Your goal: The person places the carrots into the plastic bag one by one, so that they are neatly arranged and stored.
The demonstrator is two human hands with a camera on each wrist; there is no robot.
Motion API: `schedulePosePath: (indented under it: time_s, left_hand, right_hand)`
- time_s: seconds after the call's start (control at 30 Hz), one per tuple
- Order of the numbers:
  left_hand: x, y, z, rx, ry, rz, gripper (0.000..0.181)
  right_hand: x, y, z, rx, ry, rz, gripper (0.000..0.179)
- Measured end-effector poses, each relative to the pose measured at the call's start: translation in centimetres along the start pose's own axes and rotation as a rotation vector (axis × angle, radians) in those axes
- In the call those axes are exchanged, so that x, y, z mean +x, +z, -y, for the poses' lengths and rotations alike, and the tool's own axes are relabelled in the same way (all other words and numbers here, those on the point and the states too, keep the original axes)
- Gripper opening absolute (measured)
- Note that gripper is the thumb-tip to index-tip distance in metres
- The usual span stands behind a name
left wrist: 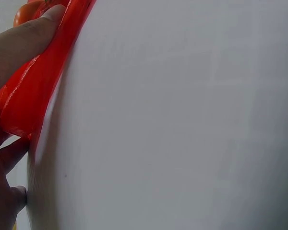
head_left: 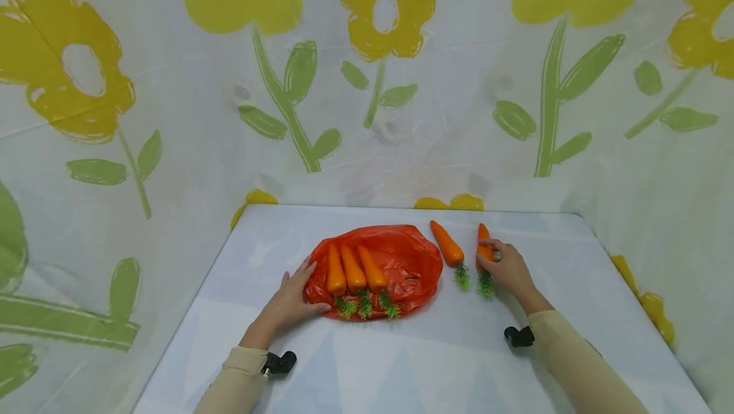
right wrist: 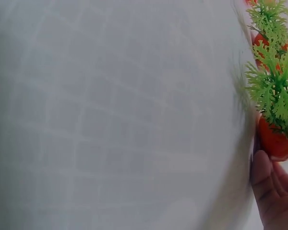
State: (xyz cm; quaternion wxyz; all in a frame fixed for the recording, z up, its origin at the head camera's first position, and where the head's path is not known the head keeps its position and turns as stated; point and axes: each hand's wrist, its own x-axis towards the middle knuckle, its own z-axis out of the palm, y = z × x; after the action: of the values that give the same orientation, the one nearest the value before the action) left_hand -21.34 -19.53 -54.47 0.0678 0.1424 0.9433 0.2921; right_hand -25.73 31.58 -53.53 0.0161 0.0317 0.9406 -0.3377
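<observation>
A red plastic bag (head_left: 407, 258) lies flat on the table with three toy carrots (head_left: 353, 272) side by side on it, their green tops toward me. My left hand (head_left: 292, 299) rests on the bag's left edge with thumb and fingers spread. In the left wrist view its thumb (left wrist: 26, 45) lies on the red plastic. Right of the bag, my right hand (head_left: 510, 271) grips another toy carrot (head_left: 483, 234) by its sides, fingers partly covering it. The right wrist view shows that carrot's leafy green top (right wrist: 278, 96) above the fingertips (right wrist: 261, 170).
One more toy carrot (head_left: 447, 244) lies between the bag and my right hand, tip pointing away. The white table (head_left: 367, 363) ends at a back edge against a flower-printed cloth (head_left: 441, 146), which also hangs at both sides. Small black devices (head_left: 518, 336) sit at both wrists.
</observation>
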Motion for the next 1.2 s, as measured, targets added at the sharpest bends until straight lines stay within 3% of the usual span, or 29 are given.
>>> schedulePosePath:
  time_s: [0.37,1.2]
  left_hand:
    - [0.7,-0.7,-0.7,0.000,0.020,-0.011,0.106]
    - [-0.4,-0.4,-0.9,-0.021,0.003,-0.003,0.106]
  right_hand:
    - [-0.2,-0.4,-0.1,0.030,0.006,-0.018,0.049]
    - [-1.3,-0.5,1.6,0.076,-0.036,-0.020,0.049]
